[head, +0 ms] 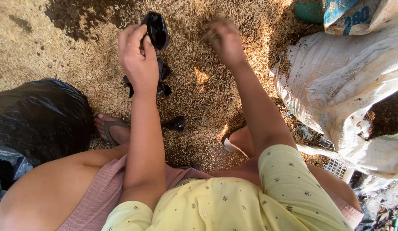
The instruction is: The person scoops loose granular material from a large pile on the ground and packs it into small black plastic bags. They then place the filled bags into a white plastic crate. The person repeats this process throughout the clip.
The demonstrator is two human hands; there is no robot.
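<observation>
Left hand pinches small black plastic bag by its rim, mouth held up and open; right hand cupped shut on a fistful of husk, just beside the bag; husk-covered floor beneath; white sack at right.

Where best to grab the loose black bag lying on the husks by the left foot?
Pinch the small black bag at its raised crumpled middle, coming straight down from above. It lies flat and limp on the husks, clear of both hands, so the edges give little to hold.
</observation>
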